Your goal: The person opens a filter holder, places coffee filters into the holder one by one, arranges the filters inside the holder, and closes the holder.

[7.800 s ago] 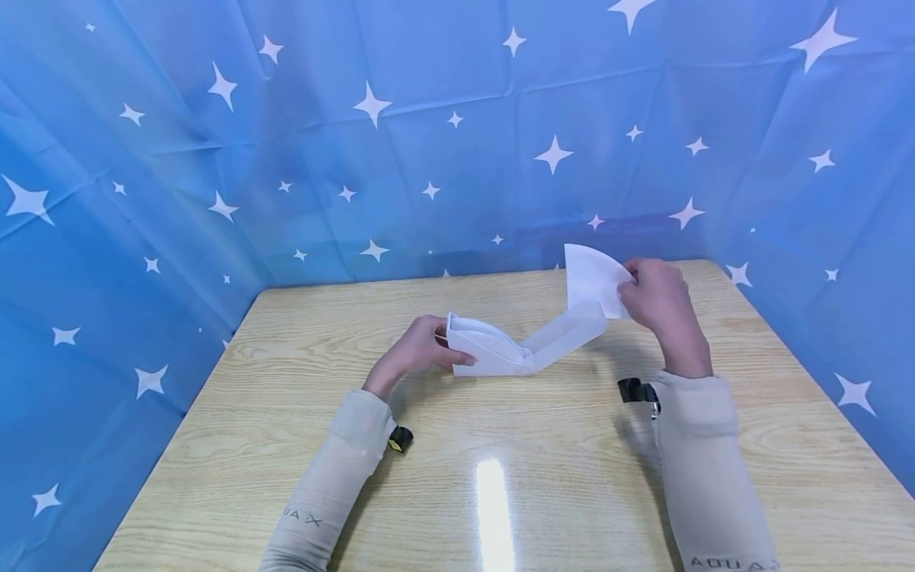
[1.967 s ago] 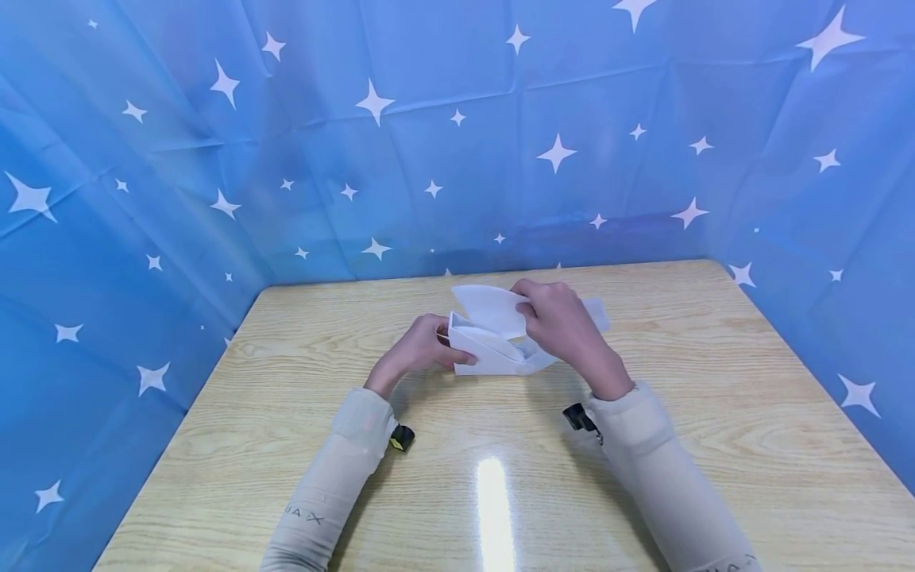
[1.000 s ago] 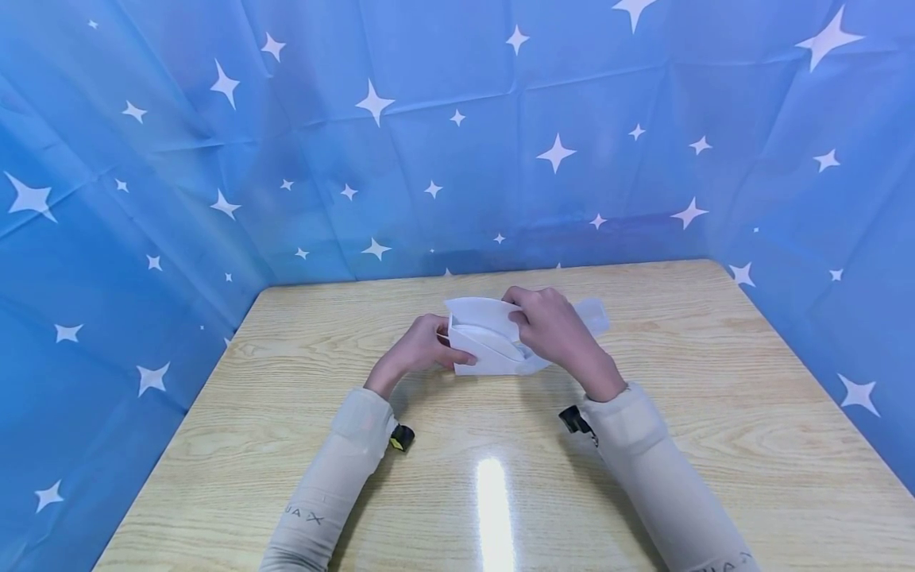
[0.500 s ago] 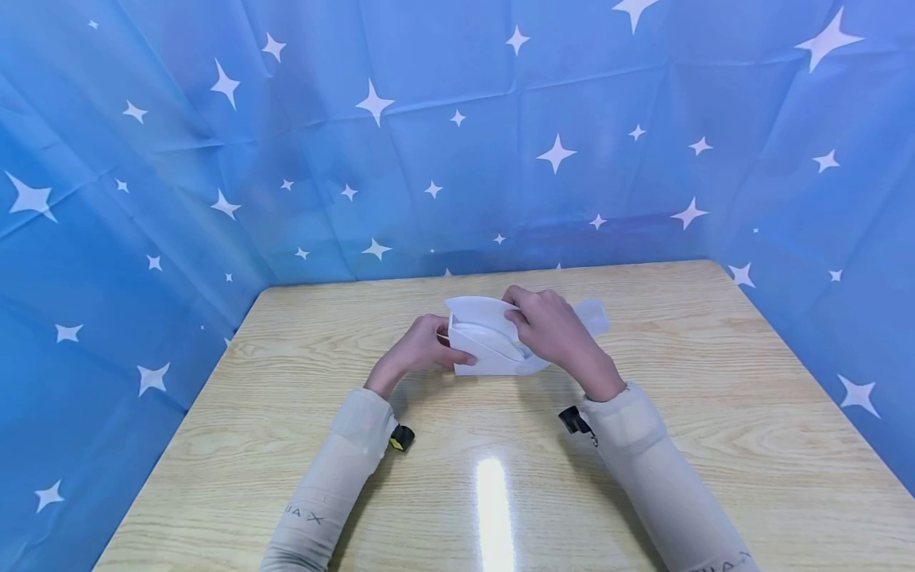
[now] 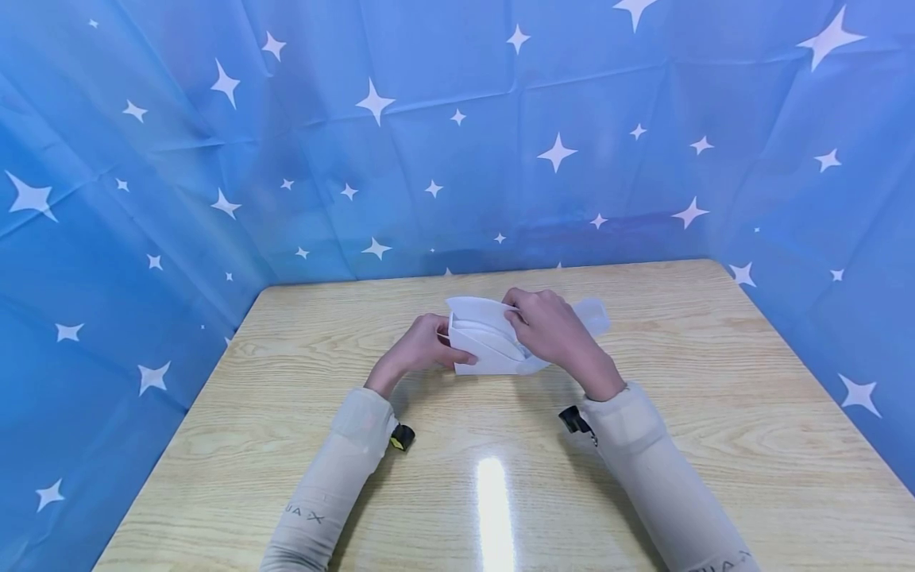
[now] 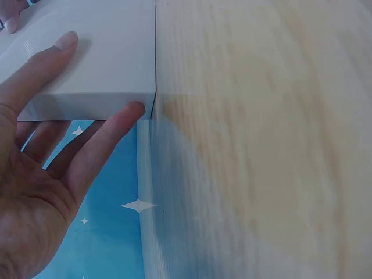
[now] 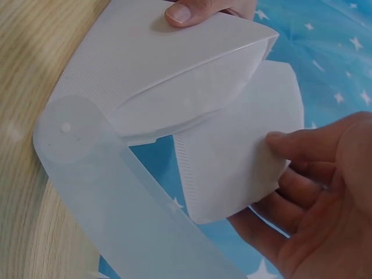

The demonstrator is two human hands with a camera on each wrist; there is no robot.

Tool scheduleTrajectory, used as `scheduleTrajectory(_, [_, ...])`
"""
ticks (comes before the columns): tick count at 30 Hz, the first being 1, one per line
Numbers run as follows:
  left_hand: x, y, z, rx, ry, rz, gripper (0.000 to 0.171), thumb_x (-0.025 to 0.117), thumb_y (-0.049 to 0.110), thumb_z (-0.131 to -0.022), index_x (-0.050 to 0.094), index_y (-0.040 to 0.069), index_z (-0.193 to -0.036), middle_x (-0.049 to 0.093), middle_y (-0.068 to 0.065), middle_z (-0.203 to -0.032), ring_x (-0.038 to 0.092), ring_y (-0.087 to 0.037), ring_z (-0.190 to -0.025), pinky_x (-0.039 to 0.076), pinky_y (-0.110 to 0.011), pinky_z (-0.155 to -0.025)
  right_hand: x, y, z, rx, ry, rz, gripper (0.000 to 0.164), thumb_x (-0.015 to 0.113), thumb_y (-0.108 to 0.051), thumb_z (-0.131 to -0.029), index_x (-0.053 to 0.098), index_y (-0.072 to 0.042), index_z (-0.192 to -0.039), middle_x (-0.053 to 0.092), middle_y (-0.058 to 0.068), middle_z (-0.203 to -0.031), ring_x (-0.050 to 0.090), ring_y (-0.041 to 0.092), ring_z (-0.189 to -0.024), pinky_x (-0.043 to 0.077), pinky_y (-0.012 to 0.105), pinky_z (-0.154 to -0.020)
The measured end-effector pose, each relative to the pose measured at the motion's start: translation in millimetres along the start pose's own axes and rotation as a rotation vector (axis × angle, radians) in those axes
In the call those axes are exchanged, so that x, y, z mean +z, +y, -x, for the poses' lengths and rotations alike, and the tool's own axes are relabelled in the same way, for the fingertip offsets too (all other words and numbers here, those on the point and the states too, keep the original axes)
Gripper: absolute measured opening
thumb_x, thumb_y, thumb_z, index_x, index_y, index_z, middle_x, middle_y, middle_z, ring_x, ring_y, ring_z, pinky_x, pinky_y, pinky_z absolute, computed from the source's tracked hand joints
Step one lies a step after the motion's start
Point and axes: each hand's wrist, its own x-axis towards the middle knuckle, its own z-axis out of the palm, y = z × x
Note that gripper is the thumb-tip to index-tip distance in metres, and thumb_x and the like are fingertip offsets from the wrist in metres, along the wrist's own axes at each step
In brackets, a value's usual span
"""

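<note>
A white coffee filter holder (image 5: 477, 364) stands on the table; a translucent lid (image 7: 139, 209) swings out from its right end. My left hand (image 5: 417, 349) grips the holder's left end, thumb on the near face and fingers at the end, as the left wrist view shows. White paper filters (image 7: 186, 96) show in its opening. Between thumb and fingers, my right hand (image 7: 325, 186) pinches a loose paper coffee filter (image 7: 232, 157) with a crimped edge. That filter lies just behind the holder's opening; whether it is partly inside, I cannot tell.
Pale wood-grain tabletop (image 5: 322, 342) spreads around both hands, with a bright light reflection near the front. A blue curtain (image 5: 429, 159) with white stars hangs behind the table and along its sides. Small black wrist devices (image 5: 403, 438) sit at both sleeves.
My right hand has brought the filter leftward from beyond the lid to the holder, then lowered it behind the opening. Over the last second almost nothing moves. The left hand keeps its grip.
</note>
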Motion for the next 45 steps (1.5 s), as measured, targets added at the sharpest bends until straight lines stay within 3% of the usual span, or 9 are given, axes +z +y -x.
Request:
scheduleTrajectory(17, [0.3,0.0,0.2,-0.001,0.017,-0.027,0.037,0.089,0.014,-0.081,0.074,0.008,-0.115,0.078,-0.013,-0.108,0.076,-0.021,-0.087,0.066,-0.045,-0.072,3.4,1.8,0.2,-0.038,0.018,0.03,0.016,0.059,-0.003,-0.101,0.072,-0.002,-0.111,0.074,0.012,-0.087,0.056,0.016,-0.058,0.047,0.031,-0.057])
scheduleTrajectory(35, [0.4,-1.3,-0.3,-0.001,0.014,-0.02,0.036,0.089,0.014,-0.082,0.073,0.008,-0.114,0.078,-0.013,-0.106,0.076,-0.021,-0.084,0.066,-0.046,-0.071,4.1,-0.8,0.3,-0.001,-0.009,0.009,0.016,0.056,-0.011,-0.105,0.07,-0.005,-0.11,0.066,0.005,-0.076,0.054,0.015,-0.058,0.044,0.03,-0.057])
scheduleTrajectory(45, [-0.1,-2.1,-0.5,-0.009,0.006,-0.016,0.037,0.089,0.016,-0.083,0.073,0.01,-0.116,0.078,-0.012,-0.106,0.076,-0.024,-0.084,0.066,-0.046,-0.071,4.2,-0.5,0.1,0.014,-0.032,-0.012,0.017,0.06,-0.01,-0.103,0.076,-0.005,-0.109,0.074,0.009,-0.086,0.053,0.014,-0.058,0.043,0.029,-0.057])
